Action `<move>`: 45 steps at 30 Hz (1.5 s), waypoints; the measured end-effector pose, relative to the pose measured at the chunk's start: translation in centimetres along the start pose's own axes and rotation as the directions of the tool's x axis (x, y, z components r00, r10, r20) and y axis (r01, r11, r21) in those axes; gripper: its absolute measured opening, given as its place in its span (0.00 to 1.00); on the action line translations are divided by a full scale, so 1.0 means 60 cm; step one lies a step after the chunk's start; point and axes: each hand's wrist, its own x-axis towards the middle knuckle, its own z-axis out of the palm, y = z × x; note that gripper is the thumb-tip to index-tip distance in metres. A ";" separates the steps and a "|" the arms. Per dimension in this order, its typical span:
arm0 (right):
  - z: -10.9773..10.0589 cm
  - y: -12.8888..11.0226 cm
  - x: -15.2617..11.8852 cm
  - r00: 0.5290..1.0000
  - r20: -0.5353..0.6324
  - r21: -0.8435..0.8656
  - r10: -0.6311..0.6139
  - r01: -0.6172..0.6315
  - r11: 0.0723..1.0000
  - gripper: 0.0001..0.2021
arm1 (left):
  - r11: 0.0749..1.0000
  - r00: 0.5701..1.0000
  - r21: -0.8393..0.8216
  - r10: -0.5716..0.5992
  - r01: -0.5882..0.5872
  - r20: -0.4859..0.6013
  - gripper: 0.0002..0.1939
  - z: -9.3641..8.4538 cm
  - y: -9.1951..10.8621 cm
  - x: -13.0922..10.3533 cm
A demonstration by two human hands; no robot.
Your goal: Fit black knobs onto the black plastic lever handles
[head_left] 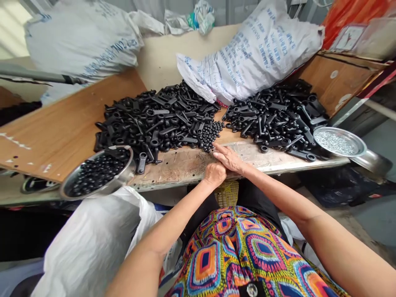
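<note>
My left hand (215, 173) is closed in a fist at the table's front edge; whatever it may hold is hidden. Against it lies my right hand (229, 158), its fingers stretched out and lying flat, the fingertips beside a small heap of round black balls (210, 134). Behind and to the left of the balls spreads a large pile of black plastic lever-shaped parts (157, 117), each with a ring at one end. A second pile of similar black parts (275, 117) lies to the right of my hands.
A metal bowl of black balls (130, 165) stands at the left front edge. On the right sits a metal dish (361, 145) of small shiny metal pieces. A printed white sack (247, 49) leans over the piles. Wooden boards (68, 111) flank the table, and an open white bag (89, 235) hangs below.
</note>
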 end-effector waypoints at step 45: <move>-0.056 0.021 -0.120 0.970 -0.177 -0.172 -0.169 0.138 0.975 0.13 | 0.948 0.891 -0.256 0.058 -0.191 -0.451 0.37 0.003 -0.011 -0.017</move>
